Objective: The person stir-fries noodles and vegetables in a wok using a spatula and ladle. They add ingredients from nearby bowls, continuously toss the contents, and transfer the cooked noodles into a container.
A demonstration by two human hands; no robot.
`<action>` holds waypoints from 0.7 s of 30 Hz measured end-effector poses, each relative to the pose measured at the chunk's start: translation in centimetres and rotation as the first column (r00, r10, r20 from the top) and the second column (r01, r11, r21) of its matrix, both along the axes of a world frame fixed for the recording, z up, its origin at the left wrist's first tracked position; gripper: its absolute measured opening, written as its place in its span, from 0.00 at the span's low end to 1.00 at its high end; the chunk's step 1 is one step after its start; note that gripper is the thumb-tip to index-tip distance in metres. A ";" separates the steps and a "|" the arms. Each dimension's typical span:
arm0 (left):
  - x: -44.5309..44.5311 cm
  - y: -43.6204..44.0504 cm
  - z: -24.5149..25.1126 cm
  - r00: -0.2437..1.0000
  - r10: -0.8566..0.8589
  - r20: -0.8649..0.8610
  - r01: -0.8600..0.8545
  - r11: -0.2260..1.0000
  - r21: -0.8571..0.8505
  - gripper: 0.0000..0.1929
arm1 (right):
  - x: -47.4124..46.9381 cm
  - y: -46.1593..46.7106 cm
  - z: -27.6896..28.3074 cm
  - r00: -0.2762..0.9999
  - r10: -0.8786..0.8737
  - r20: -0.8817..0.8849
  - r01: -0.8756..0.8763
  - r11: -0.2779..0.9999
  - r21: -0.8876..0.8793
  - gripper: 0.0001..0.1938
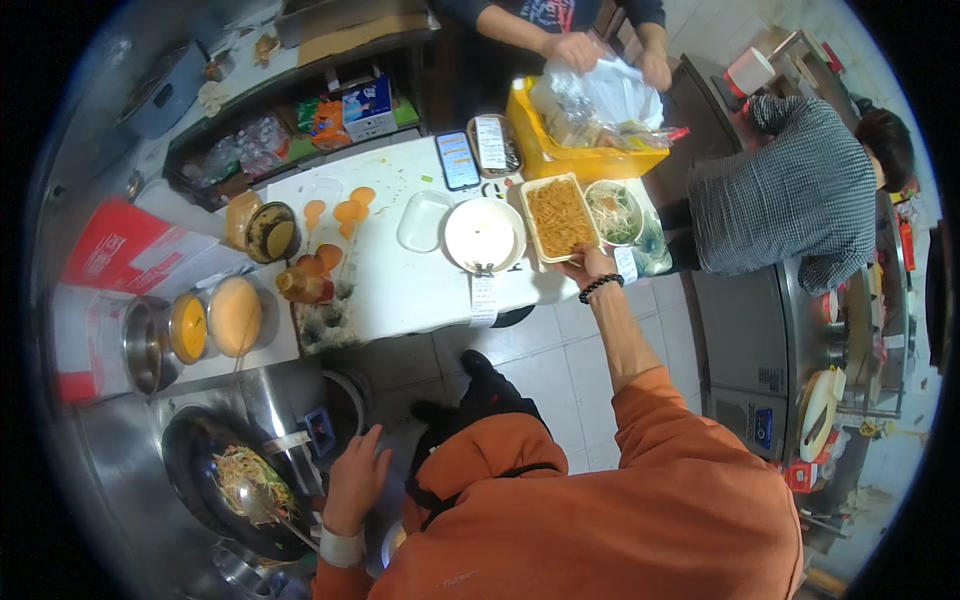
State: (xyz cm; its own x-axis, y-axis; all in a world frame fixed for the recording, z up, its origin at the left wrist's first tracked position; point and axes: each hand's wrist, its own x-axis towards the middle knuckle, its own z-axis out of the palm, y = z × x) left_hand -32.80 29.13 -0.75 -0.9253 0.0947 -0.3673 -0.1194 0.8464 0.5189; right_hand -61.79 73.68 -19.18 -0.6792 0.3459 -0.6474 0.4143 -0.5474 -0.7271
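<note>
My right hand (587, 262), with a dark bead bracelet at the wrist, is at the near edge of a rectangular takeout tray of noodles (559, 217) on the white table. A round bowl with bean sprouts (613, 210) sits right of the tray; an empty white bowl (485, 234) is on its left, with a receipt (484, 298) at its near rim. At the lower left, my left hand (356, 476) is raised with fingers apart, holding nothing, beside a black wok (184, 450). Shredded food (247, 469) and a metal ladle (257, 501) lie in the wok.
Across the table, a co-worker's hands (581, 52) handle plastic bags over a yellow crate (592, 163). Another person (784, 187) bends over the right counter. A phone (457, 160), a clear container (424, 221) and eggs (349, 214) lie on the table. Metal bowls (146, 345) stand left.
</note>
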 end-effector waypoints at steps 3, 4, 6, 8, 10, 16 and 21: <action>3.9 -3.3 1.5 0.985 0.171 -0.026 -0.167 0.981 0.099 0.20 | 1.9 -2.2 4.2 0.989 0.048 -0.138 -0.034 0.995 0.098 0.16; 5.4 -4.3 2.4 0.963 0.269 0.008 -0.267 0.950 0.160 0.20 | 3.2 -3.7 5.9 0.966 0.091 -0.244 -0.047 0.982 0.184 0.16; 7.9 -6.1 4.0 0.857 0.502 0.116 -0.508 0.783 0.360 0.18 | 5.7 -7.2 9.9 0.932 0.234 -0.275 -0.145 0.940 0.308 0.15; 9.4 -7.6 5.2 0.787 0.613 0.069 -0.584 0.705 0.402 0.18 | 8.6 -12.6 13.6 0.851 0.397 -0.344 -0.262 0.888 0.377 0.11; 9.6 -8.8 5.8 0.776 0.567 -0.277 -0.465 0.810 0.357 0.19 | 11.6 -19.6 16.3 0.735 0.596 -0.322 -0.455 0.786 0.417 0.09; 9.0 -13.5 3.8 0.576 0.603 -0.551 -0.619 0.763 0.188 0.43 | 23.7 -43.8 18.2 -0.016 0.945 -0.326 -0.753 0.204 0.626 0.06; 14.4 -20.5 0.0 0.399 0.819 -0.413 -0.850 0.499 0.168 0.50 | 30.1 -54.9 19.4 -0.435 0.890 -0.139 -0.346 -0.023 0.938 0.09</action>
